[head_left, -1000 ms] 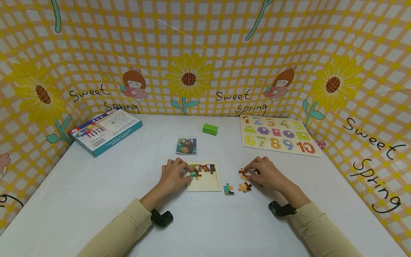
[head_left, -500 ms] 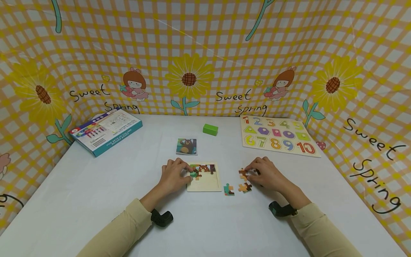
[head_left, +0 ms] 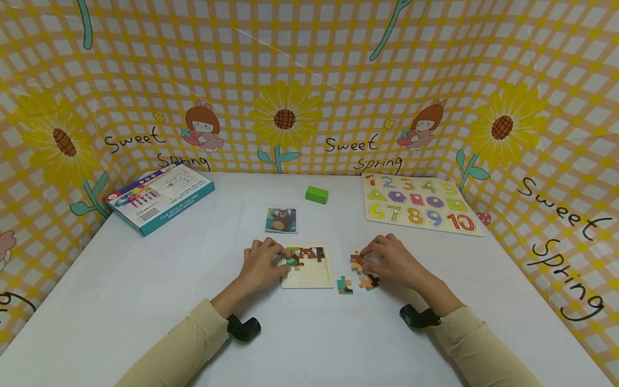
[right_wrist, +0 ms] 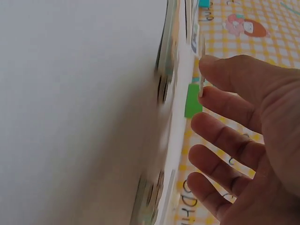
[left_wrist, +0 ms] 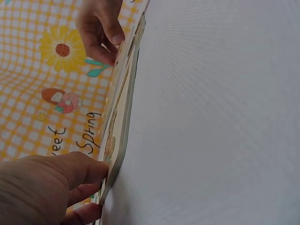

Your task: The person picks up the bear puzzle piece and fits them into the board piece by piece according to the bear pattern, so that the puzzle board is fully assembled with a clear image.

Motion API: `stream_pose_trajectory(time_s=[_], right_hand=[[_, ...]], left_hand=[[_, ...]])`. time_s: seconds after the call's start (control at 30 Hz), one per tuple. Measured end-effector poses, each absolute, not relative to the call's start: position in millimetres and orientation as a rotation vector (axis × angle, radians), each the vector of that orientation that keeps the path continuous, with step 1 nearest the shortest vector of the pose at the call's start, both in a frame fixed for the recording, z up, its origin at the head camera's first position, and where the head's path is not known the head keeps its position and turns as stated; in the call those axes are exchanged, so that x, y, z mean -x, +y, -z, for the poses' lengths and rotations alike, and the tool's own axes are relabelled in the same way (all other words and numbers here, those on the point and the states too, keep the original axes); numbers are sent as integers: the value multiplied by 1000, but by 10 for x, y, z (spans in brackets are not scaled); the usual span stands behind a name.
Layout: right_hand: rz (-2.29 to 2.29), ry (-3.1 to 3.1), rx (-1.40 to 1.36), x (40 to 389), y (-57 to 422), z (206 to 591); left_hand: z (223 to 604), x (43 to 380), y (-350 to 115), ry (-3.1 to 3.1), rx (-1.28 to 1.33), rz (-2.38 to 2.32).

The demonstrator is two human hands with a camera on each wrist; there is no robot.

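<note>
The fingertips and thumb of my left hand [head_left: 263, 264] rest on the left edge of a wooden puzzle tray [head_left: 309, 279]. Joined jigsaw pieces [head_left: 306, 253] with a bear picture line the tray's top and upper left. To the right of the tray, my right hand [head_left: 394, 262] pinches a brown and orange puzzle piece [head_left: 357, 261] between thumb and index finger; in the right wrist view the piece [right_wrist: 202, 70] shows edge-on, raised over the table, with the other fingers spread. Below it lie a teal puzzle piece [head_left: 344, 285] and an orange-brown puzzle piece [head_left: 369, 282].
A bear picture card [head_left: 281, 221] lies behind the tray, and a green block [head_left: 316, 195] farther back. At the back right is a number board [head_left: 420, 204]; at the back left, a boxed bead set [head_left: 159, 196]. Patterned cloth walls [head_left: 285, 64] surround the white table.
My right hand has moved a little to the left with the pinched puzzle piece, bringing it closer to the tray. My left hand stays at the tray's edge.
</note>
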State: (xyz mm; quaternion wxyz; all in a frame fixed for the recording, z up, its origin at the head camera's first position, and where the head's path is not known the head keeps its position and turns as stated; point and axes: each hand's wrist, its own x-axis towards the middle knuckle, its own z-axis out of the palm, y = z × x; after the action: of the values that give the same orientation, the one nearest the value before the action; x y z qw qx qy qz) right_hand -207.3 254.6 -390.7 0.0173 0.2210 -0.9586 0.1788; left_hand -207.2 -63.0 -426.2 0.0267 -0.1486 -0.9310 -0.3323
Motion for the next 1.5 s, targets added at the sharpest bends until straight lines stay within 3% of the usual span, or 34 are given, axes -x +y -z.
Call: stream_pose_trajectory(time_s=[1.5], right_hand=[[-422,-2903,-901,2164,1523,4014]], left_hand=[[4295,2095,-615,-2890,441,1011]])
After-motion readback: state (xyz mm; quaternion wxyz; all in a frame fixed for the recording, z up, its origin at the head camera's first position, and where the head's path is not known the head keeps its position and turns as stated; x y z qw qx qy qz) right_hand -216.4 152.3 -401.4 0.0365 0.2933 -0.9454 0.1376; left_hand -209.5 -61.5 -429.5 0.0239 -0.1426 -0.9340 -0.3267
